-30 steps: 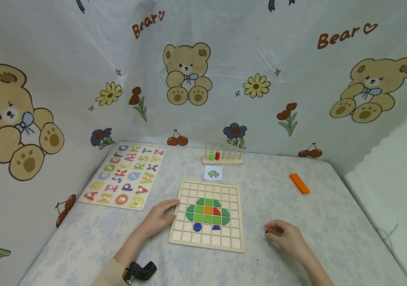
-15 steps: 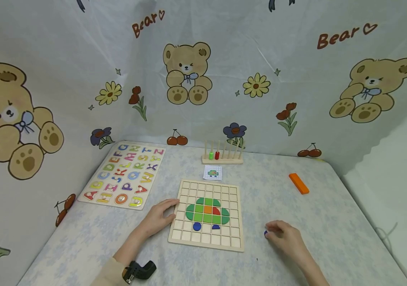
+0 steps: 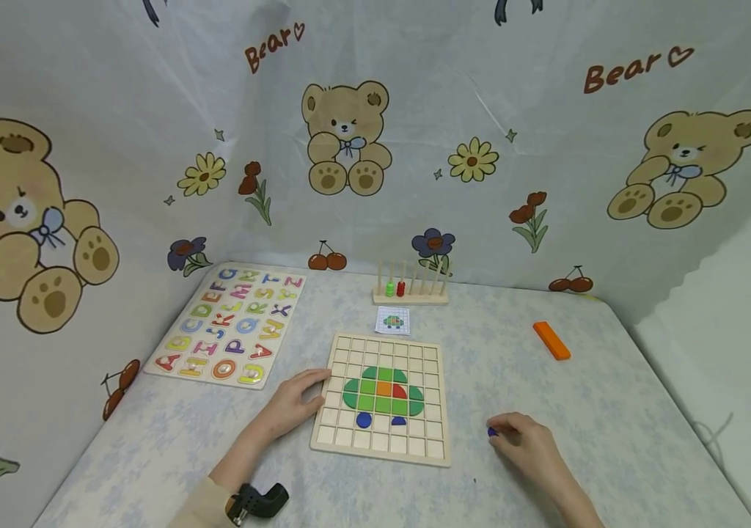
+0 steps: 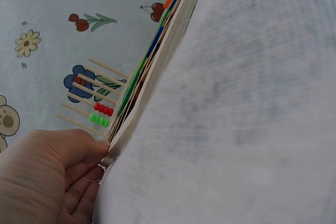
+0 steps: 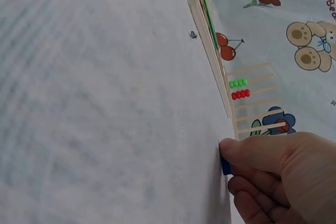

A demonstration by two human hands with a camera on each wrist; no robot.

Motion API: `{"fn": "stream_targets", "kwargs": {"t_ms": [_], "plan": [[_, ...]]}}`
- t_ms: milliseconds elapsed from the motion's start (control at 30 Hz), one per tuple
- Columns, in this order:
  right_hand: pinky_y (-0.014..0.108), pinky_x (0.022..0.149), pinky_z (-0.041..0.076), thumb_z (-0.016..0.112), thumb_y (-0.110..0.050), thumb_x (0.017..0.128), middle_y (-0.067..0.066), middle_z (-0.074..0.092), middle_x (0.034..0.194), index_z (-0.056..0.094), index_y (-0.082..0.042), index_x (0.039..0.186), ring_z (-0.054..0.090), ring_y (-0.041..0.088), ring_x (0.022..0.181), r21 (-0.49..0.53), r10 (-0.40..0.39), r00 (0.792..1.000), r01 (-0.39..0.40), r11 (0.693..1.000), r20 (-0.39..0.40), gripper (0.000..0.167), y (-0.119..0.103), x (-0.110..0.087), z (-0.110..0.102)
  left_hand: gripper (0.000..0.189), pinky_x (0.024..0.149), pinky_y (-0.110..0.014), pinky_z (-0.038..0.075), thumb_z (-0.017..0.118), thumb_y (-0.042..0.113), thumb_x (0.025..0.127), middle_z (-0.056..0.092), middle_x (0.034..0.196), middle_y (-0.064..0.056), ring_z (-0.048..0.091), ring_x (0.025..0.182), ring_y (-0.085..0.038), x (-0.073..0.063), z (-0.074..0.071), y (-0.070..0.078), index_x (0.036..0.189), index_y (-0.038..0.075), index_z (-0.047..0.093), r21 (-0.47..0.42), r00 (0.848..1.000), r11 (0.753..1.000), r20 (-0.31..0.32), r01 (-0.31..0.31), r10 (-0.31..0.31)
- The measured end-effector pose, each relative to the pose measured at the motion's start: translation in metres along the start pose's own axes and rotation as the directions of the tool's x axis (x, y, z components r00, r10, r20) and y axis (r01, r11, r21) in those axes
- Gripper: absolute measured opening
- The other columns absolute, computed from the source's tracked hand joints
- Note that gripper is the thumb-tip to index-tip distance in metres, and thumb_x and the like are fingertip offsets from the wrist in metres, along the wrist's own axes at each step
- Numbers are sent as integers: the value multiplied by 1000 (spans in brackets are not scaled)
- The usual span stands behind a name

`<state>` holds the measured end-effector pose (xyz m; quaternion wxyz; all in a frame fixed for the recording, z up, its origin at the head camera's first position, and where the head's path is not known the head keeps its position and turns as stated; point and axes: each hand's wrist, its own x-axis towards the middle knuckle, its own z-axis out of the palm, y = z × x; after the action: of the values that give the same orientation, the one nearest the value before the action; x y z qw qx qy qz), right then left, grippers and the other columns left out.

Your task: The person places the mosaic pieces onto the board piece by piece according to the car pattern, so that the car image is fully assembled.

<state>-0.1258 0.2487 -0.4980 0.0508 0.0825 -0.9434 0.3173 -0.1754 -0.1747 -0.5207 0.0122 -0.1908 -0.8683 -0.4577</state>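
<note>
A wooden grid board [image 3: 408, 449] lies on the table, bearing a pattern of green, orange, red and blue flat pieces. My left hand [image 3: 292, 402] rests against its left edge, thumb and index finger touching the rim; in the left wrist view the thumb is right at the board's edge. To the right of the board, my right hand [image 3: 530, 444] pinches a small blue piece [image 5: 226, 164] between thumb and fingers, close over the table. A blue disc [image 3: 364, 420] and a blue half-round piece [image 3: 398, 421] lie below the green shapes on the grid.
A pattern card [image 3: 392, 320] lies behind the board, with a bead rack [image 3: 411, 298] farther back. The alphabet puzzle [image 3: 226, 326] is at the left, an orange bar [image 3: 551, 341] at the right. A bear-print cloth [image 3: 408, 213] hangs behind the table.
My right hand shifts very slightly, and more of the blue piece shows at its fingertips. The left hand and the board stay in place.
</note>
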Motion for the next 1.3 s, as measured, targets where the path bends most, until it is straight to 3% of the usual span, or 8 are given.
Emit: {"fn": "stream_targets", "kwargs": {"t_ms": [233, 500, 700, 933, 1300], "plan": [[26, 71, 53, 75, 0, 77, -5, 64, 89, 70, -11, 93, 61, 16, 83, -40, -10, 1000, 10, 999, 1, 20, 0, 4, 3, 47, 105, -45, 35, 66, 8, 88, 51, 135, -8, 43, 128, -27, -2, 0, -2, 133, 5, 54, 2, 1000, 1000, -4, 12, -12], [30, 72, 53, 74, 0, 78, -6, 65, 92, 70, -11, 96, 61, 14, 84, 3, -47, 998, 47, 999, -41, 21, -11, 12, 1, 47, 105, -44, 35, 66, 9, 88, 51, 135, -8, 43, 128, -27, -3, -1, -4, 133, 5, 54, 16, 1000, 1000, -8, 2, -2], [33, 72, 53, 75, -1, 78, -9, 64, 92, 71, -12, 96, 59, 13, 83, 47, -111, 992, 114, 992, -57, 22, -30, 20, 6, 47, 104, -45, 35, 66, 10, 88, 51, 135, -8, 43, 128, -27, -4, -2, -5, 133, 5, 54, 22, 1000, 1000, -9, -5, 5], [33, 75, 52, 74, -3, 79, -12, 63, 92, 72, -12, 97, 58, 11, 86, 120, -147, 989, 145, 982, 6, 20, -59, 34, 24, 47, 105, -44, 35, 66, 10, 88, 51, 134, -8, 43, 128, -27, -3, -2, -4, 133, 5, 54, 14, 1000, 1000, -3, 3, -3], [35, 76, 54, 70, -2, 82, -7, 63, 95, 69, -8, 99, 61, 12, 89, 247, -340, 936, 311, 918, 86, 18, -87, 44, 48, 47, 105, -44, 35, 66, 11, 88, 51, 135, -6, 42, 128, -26, 0, 0, -1, 134, 7, 54, 6, 1000, 1000, 2, 15, -15]]}}
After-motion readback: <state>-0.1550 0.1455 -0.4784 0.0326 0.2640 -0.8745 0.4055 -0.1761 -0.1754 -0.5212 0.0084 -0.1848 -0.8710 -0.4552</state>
